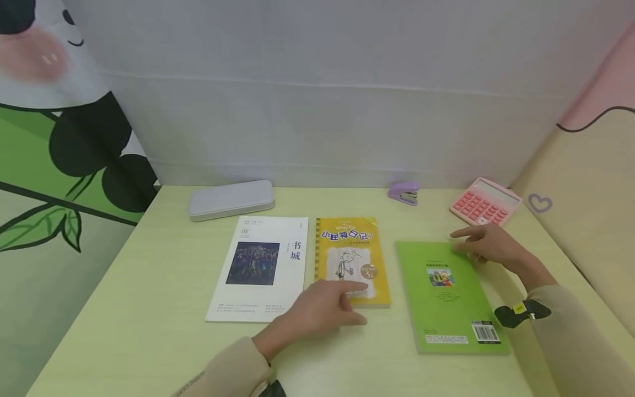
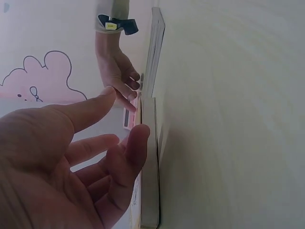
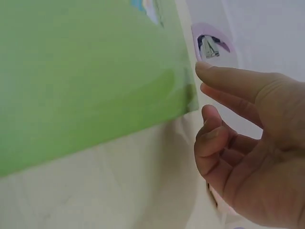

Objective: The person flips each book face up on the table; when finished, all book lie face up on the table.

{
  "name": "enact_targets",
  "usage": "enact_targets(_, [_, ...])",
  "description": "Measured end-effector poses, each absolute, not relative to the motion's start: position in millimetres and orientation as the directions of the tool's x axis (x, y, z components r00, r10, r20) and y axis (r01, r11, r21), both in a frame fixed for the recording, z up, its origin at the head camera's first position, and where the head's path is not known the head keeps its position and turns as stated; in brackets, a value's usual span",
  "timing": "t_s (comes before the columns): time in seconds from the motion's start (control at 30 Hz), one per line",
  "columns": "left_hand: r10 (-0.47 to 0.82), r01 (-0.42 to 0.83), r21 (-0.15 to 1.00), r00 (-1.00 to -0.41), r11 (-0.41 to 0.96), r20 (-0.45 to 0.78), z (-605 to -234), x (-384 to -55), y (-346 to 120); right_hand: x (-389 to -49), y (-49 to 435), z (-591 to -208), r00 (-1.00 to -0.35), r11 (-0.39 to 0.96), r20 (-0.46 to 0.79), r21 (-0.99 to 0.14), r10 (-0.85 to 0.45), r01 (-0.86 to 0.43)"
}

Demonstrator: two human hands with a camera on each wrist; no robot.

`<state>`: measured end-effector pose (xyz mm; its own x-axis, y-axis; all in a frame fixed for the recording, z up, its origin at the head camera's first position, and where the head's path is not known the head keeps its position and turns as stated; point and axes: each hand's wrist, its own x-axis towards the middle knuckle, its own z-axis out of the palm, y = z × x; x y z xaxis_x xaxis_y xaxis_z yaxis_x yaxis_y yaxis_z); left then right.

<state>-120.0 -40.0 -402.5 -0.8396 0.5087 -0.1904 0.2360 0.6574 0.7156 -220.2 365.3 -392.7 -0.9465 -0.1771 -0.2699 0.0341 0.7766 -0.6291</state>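
My left hand (image 1: 322, 309) hovers over the lower left part of a yellow comic book (image 1: 354, 242), its index finger stretched out and the others loosely bent. Nothing is held in it; in the left wrist view the book's page edge (image 2: 150, 167) shows just beyond the fingertips. Near the upper right corner of a green book (image 1: 446, 300), lying back cover up, is my right hand (image 1: 491, 248). Its thumb and fingers are apart and hold nothing, and the right wrist view shows them close beside the green cover (image 3: 95, 86). Whether they touch it I cannot tell.
A white magazine (image 1: 292, 237) lies left of the yellow book. Along the back of the table (image 1: 134, 331) are a grey case (image 1: 231, 199), a purple stapler (image 1: 403, 192) and a pink calculator (image 1: 483, 204). A white curtain-like sheet (image 1: 322, 121) hangs behind.
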Motion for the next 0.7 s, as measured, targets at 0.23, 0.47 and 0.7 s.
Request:
enact_targets(0.23, [0.530,0.236,0.728,-0.824,0.644,-0.202,-404.5,-115.9,-28.4,-218.3,377.6,-401.3,-0.938,0.774,-0.293,-0.632,-0.186,0.044])
enact_targets(0.47, [0.556,0.255,0.722,-0.804,0.643,-0.212,-408.3,-114.4,-14.9,-217.0,379.4,-402.0,-0.930,0.749,-0.325,-0.656,-0.173,0.090])
enact_targets(0.7, [0.601,0.319,0.700,-0.775,0.639,-0.195,-412.6,-111.5,2.4,-214.6,381.0,-404.1,-0.923,0.723,-0.348,-0.679,-0.165,0.127])
